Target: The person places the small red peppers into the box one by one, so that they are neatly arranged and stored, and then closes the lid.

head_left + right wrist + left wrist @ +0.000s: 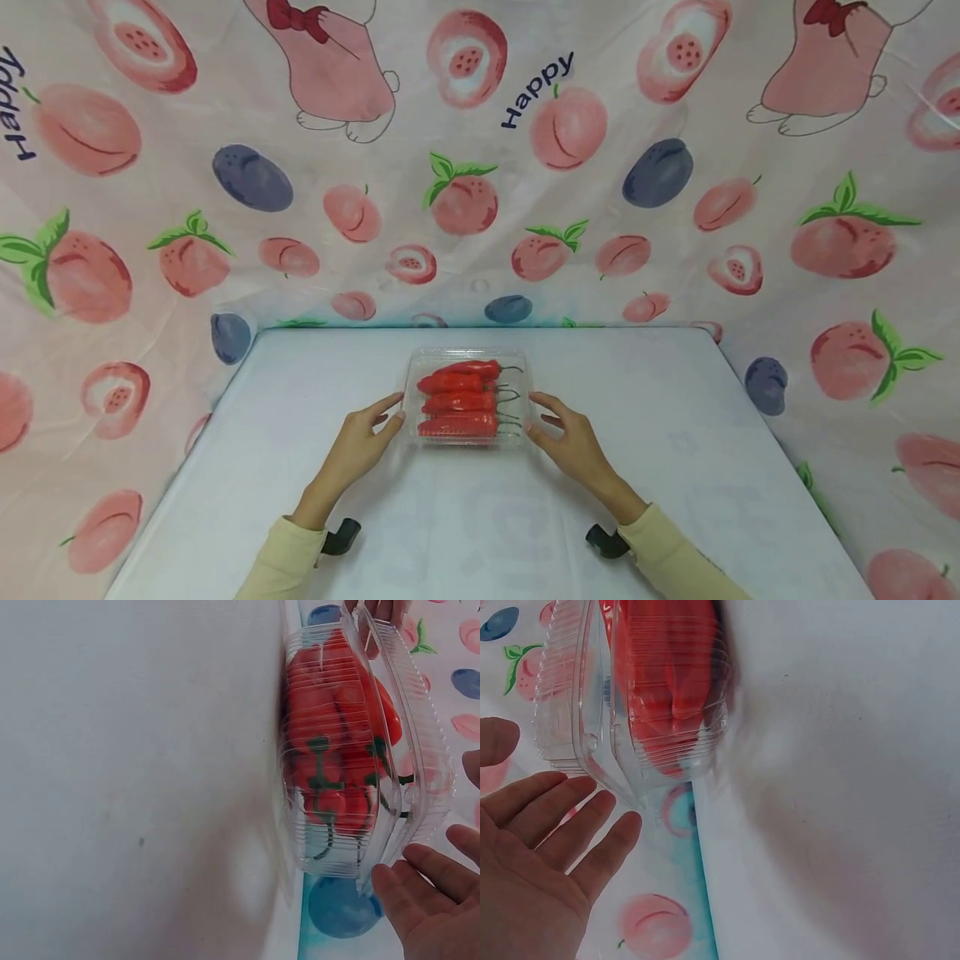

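A clear plastic clamshell box (pixel 468 353) lies on the white table, holding several red chili peppers (pixel 457 403) with green stems pointing right. At its left side is my left hand (pixel 356 446), fingers nearly straight and tips at the rim. My right hand (pixel 576 450) mirrors it at the right side, thumb and fingers spread. The left wrist view shows the left fingertips beside the ribbed lid (pixel 559 690), with a gap between lid and base rims. In the right wrist view, the right fingertips (pixel 386 881) meet the box's rim; whether they press is unclear.
The white table (pixel 480 517) extends around the box to a straight back edge. Behind and beside it hangs a fruit-patterned cloth (pixel 480 275). A dark curved piece (pixel 341 537) sits by the left cuff, and another dark piece (pixel 606 542) by the right cuff.
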`<action>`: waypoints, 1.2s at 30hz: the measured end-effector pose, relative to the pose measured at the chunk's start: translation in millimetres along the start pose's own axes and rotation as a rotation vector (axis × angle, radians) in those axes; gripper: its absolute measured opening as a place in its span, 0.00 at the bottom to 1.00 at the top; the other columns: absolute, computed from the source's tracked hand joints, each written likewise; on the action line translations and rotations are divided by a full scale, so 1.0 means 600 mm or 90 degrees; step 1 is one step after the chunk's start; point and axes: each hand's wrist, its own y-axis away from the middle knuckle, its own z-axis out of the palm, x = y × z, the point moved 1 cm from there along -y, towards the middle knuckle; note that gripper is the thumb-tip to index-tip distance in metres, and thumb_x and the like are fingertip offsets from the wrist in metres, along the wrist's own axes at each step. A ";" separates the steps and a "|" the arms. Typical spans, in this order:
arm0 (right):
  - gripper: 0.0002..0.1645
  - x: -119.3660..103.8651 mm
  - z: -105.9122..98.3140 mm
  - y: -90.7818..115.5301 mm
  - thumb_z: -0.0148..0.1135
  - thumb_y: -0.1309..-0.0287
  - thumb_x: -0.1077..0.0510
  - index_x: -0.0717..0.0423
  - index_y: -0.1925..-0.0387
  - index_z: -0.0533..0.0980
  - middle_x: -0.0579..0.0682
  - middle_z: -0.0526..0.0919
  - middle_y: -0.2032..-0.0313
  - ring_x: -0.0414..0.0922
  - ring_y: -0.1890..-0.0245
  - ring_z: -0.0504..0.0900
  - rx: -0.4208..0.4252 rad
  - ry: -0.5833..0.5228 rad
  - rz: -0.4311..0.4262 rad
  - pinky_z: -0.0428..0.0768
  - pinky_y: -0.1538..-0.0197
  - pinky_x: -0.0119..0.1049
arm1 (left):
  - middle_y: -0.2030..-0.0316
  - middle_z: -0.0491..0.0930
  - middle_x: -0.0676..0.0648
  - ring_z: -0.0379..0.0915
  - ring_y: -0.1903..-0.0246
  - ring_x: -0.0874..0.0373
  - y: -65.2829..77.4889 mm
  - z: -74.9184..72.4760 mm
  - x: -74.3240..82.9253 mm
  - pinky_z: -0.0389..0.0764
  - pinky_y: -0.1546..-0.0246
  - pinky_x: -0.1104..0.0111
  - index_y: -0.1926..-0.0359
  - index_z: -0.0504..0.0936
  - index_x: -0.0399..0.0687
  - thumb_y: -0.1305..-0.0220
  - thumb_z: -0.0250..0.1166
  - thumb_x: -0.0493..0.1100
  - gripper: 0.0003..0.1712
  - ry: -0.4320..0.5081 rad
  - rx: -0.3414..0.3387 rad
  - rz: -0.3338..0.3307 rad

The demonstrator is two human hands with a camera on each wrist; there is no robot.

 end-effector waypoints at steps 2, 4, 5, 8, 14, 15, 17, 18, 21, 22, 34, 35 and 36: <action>0.31 0.000 0.000 0.001 0.66 0.39 0.51 0.54 0.36 0.72 0.54 0.77 0.36 0.54 0.34 0.74 -0.002 0.004 0.002 0.79 0.40 0.50 | 0.37 0.75 0.39 0.77 0.44 0.35 0.000 0.002 -0.003 0.77 0.43 0.43 0.35 0.75 0.47 0.30 0.59 0.49 0.25 -0.004 0.003 0.001; 0.31 0.002 0.001 0.002 0.66 0.39 0.51 0.52 0.36 0.72 0.53 0.76 0.36 0.54 0.34 0.74 -0.005 0.007 0.006 0.79 0.40 0.51 | 0.37 0.75 0.39 0.78 0.44 0.35 -0.001 0.003 -0.005 0.78 0.44 0.43 0.35 0.75 0.48 0.29 0.59 0.49 0.25 -0.007 0.003 0.000; 0.31 0.003 0.001 0.002 0.66 0.39 0.51 0.52 0.36 0.72 0.53 0.76 0.36 0.54 0.34 0.74 -0.006 0.009 0.007 0.79 0.40 0.51 | 0.37 0.76 0.38 0.78 0.44 0.35 0.000 0.005 -0.006 0.78 0.44 0.43 0.35 0.75 0.48 0.29 0.59 0.49 0.25 -0.008 0.003 -0.002; 0.29 0.007 0.002 0.003 0.66 0.39 0.55 0.54 0.36 0.72 0.54 0.76 0.36 0.54 0.34 0.74 -0.005 0.009 0.006 0.79 0.40 0.51 | 0.37 0.75 0.38 0.78 0.45 0.36 0.000 0.005 -0.007 0.80 0.45 0.44 0.35 0.75 0.48 0.29 0.58 0.48 0.25 -0.008 -0.001 -0.007; 0.28 0.015 0.005 0.002 0.65 0.41 0.64 0.58 0.38 0.73 0.55 0.77 0.38 0.55 0.35 0.74 0.011 0.001 -0.029 0.80 0.40 0.50 | 0.37 0.75 0.38 0.81 0.48 0.39 0.001 0.009 -0.015 0.84 0.50 0.51 0.35 0.75 0.44 0.32 0.61 0.40 0.24 0.000 0.000 0.000; 0.28 0.016 0.006 0.002 0.65 0.41 0.65 0.59 0.38 0.73 0.56 0.77 0.38 0.55 0.35 0.74 0.013 -0.001 -0.031 0.80 0.40 0.50 | 0.37 0.75 0.38 0.82 0.49 0.39 0.001 0.010 -0.017 0.84 0.51 0.52 0.36 0.75 0.43 0.34 0.62 0.38 0.25 0.004 0.002 0.006; 0.28 0.019 0.007 0.002 0.65 0.42 0.66 0.59 0.39 0.73 0.58 0.76 0.38 0.57 0.35 0.73 0.014 -0.004 -0.025 0.80 0.40 0.51 | 0.37 0.75 0.37 0.81 0.48 0.39 0.000 0.012 -0.020 0.85 0.51 0.54 0.36 0.75 0.41 0.37 0.64 0.34 0.26 0.014 0.006 0.022; 0.28 0.020 0.008 0.002 0.64 0.42 0.66 0.59 0.39 0.73 0.59 0.74 0.37 0.58 0.35 0.73 0.012 -0.008 -0.015 0.79 0.40 0.51 | 0.37 0.75 0.37 0.81 0.47 0.40 0.000 0.014 -0.021 0.85 0.51 0.56 0.37 0.75 0.39 0.38 0.64 0.33 0.27 0.023 0.007 0.030; 0.27 0.022 0.009 0.003 0.63 0.41 0.66 0.59 0.39 0.73 0.62 0.71 0.35 0.61 0.35 0.72 0.000 -0.030 0.034 0.78 0.38 0.53 | 0.36 0.73 0.36 0.77 0.43 0.40 -0.002 0.017 -0.026 0.85 0.50 0.60 0.37 0.74 0.37 0.40 0.64 0.30 0.28 0.051 0.013 0.041; 0.27 0.022 0.010 0.003 0.63 0.41 0.66 0.58 0.39 0.73 0.62 0.70 0.35 0.61 0.35 0.72 -0.004 -0.037 0.053 0.78 0.38 0.54 | 0.36 0.73 0.37 0.76 0.41 0.40 -0.002 0.018 -0.028 0.85 0.50 0.60 0.37 0.74 0.37 0.40 0.64 0.29 0.28 0.057 0.012 0.039; 0.26 0.031 0.016 0.001 0.55 0.32 0.59 0.51 0.34 0.65 0.54 0.79 0.60 0.40 0.66 0.77 -0.091 -0.081 0.190 0.78 0.67 0.28 | 0.52 0.81 0.40 0.82 0.60 0.53 -0.001 0.025 -0.040 0.85 0.69 0.66 0.35 0.73 0.46 0.36 0.62 0.35 0.27 0.129 -0.040 -0.129; 0.27 0.031 0.016 0.000 0.54 0.31 0.59 0.51 0.33 0.63 0.53 0.79 0.65 0.39 0.71 0.75 -0.102 -0.086 0.196 0.75 0.70 0.28 | 0.56 0.82 0.41 0.82 0.64 0.54 -0.001 0.025 -0.041 0.84 0.70 0.67 0.34 0.72 0.47 0.36 0.61 0.35 0.28 0.132 -0.046 -0.132; 0.27 0.031 0.017 0.000 0.53 0.30 0.58 0.50 0.33 0.62 0.52 0.78 0.70 0.38 0.75 0.73 -0.111 -0.092 0.199 0.73 0.73 0.28 | 0.59 0.83 0.40 0.81 0.67 0.55 -0.002 0.025 -0.041 0.84 0.72 0.67 0.34 0.71 0.47 0.36 0.61 0.34 0.28 0.138 -0.051 -0.135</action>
